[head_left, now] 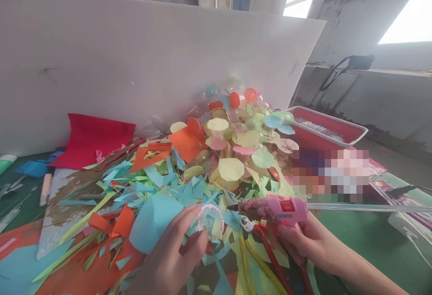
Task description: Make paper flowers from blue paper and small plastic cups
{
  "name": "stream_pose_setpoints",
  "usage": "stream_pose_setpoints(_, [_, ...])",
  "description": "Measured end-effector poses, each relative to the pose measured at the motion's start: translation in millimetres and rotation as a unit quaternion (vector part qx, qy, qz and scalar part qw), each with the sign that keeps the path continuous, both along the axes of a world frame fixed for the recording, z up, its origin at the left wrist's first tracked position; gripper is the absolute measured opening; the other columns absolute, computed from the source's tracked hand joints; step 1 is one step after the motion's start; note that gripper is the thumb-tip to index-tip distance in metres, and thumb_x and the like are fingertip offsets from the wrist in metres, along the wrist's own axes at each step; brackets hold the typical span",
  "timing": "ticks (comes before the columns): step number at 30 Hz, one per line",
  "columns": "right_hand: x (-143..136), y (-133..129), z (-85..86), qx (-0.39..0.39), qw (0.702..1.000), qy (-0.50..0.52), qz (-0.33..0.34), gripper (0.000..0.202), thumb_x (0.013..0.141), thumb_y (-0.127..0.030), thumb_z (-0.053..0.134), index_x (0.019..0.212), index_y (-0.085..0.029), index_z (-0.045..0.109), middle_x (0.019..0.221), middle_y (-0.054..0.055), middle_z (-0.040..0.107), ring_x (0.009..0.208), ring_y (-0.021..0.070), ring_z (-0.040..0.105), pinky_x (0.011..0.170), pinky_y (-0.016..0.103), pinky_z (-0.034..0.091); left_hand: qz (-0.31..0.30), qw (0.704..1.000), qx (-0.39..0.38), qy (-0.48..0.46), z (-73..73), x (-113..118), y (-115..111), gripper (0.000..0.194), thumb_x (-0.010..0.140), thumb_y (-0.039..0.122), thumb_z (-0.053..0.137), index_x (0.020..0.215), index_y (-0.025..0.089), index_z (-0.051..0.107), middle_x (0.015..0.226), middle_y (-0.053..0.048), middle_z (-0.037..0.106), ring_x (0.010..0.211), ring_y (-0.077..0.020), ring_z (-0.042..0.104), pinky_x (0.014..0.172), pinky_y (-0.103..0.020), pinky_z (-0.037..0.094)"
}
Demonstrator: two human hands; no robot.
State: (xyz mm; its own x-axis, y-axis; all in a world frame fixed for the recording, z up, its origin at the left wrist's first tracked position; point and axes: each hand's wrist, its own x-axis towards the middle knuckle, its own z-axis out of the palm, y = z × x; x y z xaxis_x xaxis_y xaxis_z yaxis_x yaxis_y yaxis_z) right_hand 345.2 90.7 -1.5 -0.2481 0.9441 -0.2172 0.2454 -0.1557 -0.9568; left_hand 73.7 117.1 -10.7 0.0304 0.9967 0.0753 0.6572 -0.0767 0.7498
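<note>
My right hand (305,241) is wrapped round the handle of a pink glue gun (281,209), whose dark nozzle points left. A clear glue stick (354,207) sticks out of its back. Close to the nozzle, my left hand (180,245) pinches a clear round plastic ring or cup rim (211,223) between thumb and fingers. A blue paper piece (155,223) lies just left of that hand. Beneath the gun are pliers with red handles (272,254) and a tool with yellow handles (246,259).
Behind my hands rises a pile of clear balls with coloured paper discs (231,169). Paper scraps (162,173) cover the table. A pink basket (324,128) stands at the right back, red paper (92,139) at the left. A white board (135,61) stands behind.
</note>
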Motion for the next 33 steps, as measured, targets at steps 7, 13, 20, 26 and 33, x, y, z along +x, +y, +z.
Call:
stream_pose_setpoints(7, [0,0,7.3,-0.029,0.999,-0.016,0.006,0.043,0.092,-0.049,0.051,0.117,-0.016,0.061,0.059,-0.006,0.042,0.048,0.0084,0.043,0.044,0.018,0.034,-0.159,0.981,0.102,0.031,-10.3,-5,-1,0.026,0.092,0.034,0.044,0.104,0.039,0.066,0.126,0.003,0.066,0.092,-0.0162,0.071,0.073,-0.023,0.058])
stream_pose_setpoints(13, [-1,2,10.1,-0.018,0.999,-0.010,0.028,0.041,0.094,-0.049,0.048,0.116,-0.016,0.061,0.058,-0.006,0.040,0.049,0.0085,0.041,0.045,0.019,0.032,-0.218,0.958,0.185,0.033,-19.8,-9,9,0.024,0.098,0.028,0.037,0.111,0.037,0.056,0.126,-0.001,0.062,0.094,-0.0108,0.070,0.075,-0.018,0.055])
stream_pose_setpoints(20, [1,2,0.0,-0.004,1.000,-0.009,0.029,0.053,0.093,-0.058,0.045,0.120,-0.015,0.057,0.057,-0.006,0.042,0.049,0.0091,0.038,0.046,0.020,0.033,-0.219,0.957,0.180,0.063,-22.9,-10,12,0.022,0.098,0.033,0.041,0.118,0.035,0.049,0.126,-0.002,0.061,0.107,-0.0144,0.066,0.081,-0.021,0.056])
stream_pose_setpoints(26, [1,1,1.1,-0.015,0.999,-0.011,0.038,0.054,0.093,-0.061,0.043,0.115,-0.013,0.059,0.058,-0.006,0.042,0.051,0.0088,0.038,0.048,0.020,0.033,-0.225,0.960,0.141,0.085,-22.4,-8,13,0.016,0.097,0.032,0.041,0.110,0.031,0.050,0.130,-0.003,0.059,0.106,-0.0147,0.066,0.078,-0.022,0.058])
stream_pose_setpoints(33, [-2,1,-2.6,0.006,1.000,0.012,0.020,0.066,0.090,-0.069,0.042,0.123,-0.014,0.055,0.054,-0.007,0.039,0.046,0.0087,0.035,0.045,0.021,0.031,-0.191,0.974,0.114,0.043,-17.3,-5,16,0.014,0.094,0.035,0.049,0.107,0.032,0.054,0.125,0.000,0.064,0.108,-0.0178,0.065,0.089,-0.030,0.056])
